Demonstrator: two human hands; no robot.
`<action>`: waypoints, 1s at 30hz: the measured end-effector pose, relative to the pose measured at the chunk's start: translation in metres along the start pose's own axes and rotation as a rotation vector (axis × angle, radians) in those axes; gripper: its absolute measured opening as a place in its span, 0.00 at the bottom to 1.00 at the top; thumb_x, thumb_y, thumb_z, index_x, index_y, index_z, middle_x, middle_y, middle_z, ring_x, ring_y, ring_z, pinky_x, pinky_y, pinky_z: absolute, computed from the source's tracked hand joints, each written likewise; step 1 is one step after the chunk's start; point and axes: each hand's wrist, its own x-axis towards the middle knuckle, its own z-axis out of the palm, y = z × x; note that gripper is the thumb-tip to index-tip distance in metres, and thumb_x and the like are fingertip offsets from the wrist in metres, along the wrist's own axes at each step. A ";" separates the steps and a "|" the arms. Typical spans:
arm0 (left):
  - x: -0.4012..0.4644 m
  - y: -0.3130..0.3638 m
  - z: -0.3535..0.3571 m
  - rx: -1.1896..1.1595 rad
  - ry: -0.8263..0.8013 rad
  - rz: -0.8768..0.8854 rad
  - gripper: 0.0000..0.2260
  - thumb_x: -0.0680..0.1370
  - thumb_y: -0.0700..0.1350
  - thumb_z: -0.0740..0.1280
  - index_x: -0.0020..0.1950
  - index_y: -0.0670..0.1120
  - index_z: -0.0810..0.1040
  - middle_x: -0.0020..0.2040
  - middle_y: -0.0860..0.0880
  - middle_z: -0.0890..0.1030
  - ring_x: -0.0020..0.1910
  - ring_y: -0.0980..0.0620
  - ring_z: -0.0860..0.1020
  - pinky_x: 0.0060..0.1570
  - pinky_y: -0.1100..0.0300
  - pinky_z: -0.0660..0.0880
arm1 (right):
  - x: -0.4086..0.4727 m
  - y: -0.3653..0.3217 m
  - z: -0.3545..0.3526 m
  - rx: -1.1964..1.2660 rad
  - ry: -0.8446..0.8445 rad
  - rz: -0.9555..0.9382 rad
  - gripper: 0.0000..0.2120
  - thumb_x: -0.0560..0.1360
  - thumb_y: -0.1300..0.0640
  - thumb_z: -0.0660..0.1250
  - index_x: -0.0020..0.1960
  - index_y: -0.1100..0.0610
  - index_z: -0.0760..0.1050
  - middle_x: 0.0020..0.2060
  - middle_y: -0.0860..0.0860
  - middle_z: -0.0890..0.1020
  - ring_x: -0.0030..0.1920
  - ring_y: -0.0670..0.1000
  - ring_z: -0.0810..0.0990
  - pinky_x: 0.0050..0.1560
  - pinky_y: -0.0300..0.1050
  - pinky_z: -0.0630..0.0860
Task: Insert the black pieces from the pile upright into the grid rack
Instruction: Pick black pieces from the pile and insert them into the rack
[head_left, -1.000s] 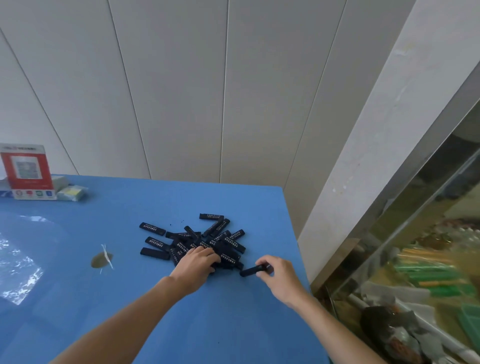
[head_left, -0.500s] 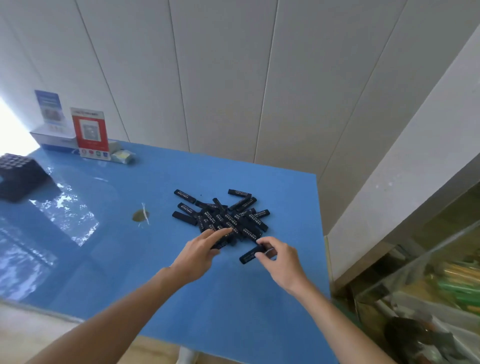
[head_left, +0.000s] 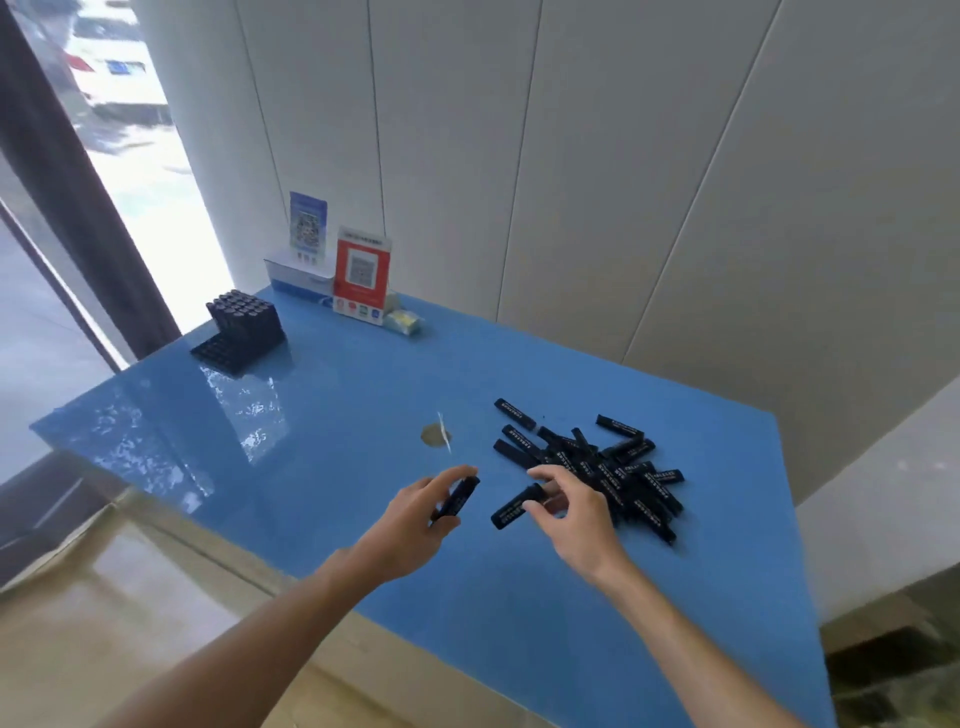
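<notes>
At the far left corner of the blue counter (head_left: 332, 519) we see the black grid rack (head_left: 240, 332), its rear rows filled with upright black pieces and its front rows lying lower. Just to its right, along the far edge against the white panelled wall (head_left: 571, 182), stand a blue card on a white box (head_left: 306, 244) and a red QR-code sign (head_left: 362, 275), with a small yellowish packet (head_left: 405, 321) beside the sign. Out in the middle of the counter we find a small brown patch with a thin white sliver across it (head_left: 436, 435).

Nearer the front edge, our left hand (head_left: 415, 519) curls its fingers and thumb round one black piece (head_left: 457, 498), held tilted above the surface. Just beside it, our right hand (head_left: 571, 514) pinches the end of a second black piece (head_left: 514, 506) between thumb and fingertips; the piece points towards the left hand, and we cannot tell whether it touches the counter. The two hands are near each other but apart.

Directly behind and to the right of the right hand lies the pile of black pieces (head_left: 608, 462), all flat and criss-crossed, near the right edge of the counter and well apart from the rack. A few pieces lie loose at the pile's left and far sides.
</notes>
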 end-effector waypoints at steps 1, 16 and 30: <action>-0.005 -0.009 -0.012 -0.001 0.000 0.004 0.26 0.77 0.41 0.65 0.67 0.65 0.60 0.46 0.52 0.72 0.44 0.50 0.73 0.49 0.53 0.74 | 0.003 -0.013 0.011 -0.003 0.000 -0.006 0.13 0.74 0.58 0.69 0.56 0.47 0.73 0.45 0.49 0.78 0.41 0.45 0.79 0.43 0.38 0.78; -0.055 -0.151 -0.177 0.041 0.047 -0.023 0.26 0.75 0.44 0.68 0.65 0.63 0.60 0.44 0.54 0.77 0.38 0.56 0.77 0.45 0.54 0.76 | 0.055 -0.155 0.168 -0.048 -0.019 -0.105 0.08 0.74 0.59 0.69 0.51 0.50 0.75 0.40 0.46 0.78 0.40 0.45 0.78 0.41 0.32 0.75; 0.017 -0.231 -0.255 0.059 0.103 -0.111 0.27 0.76 0.41 0.68 0.67 0.63 0.62 0.48 0.52 0.76 0.38 0.57 0.78 0.45 0.56 0.77 | 0.189 -0.176 0.225 -0.056 -0.104 -0.155 0.09 0.74 0.59 0.69 0.52 0.48 0.78 0.39 0.49 0.81 0.37 0.45 0.78 0.39 0.28 0.72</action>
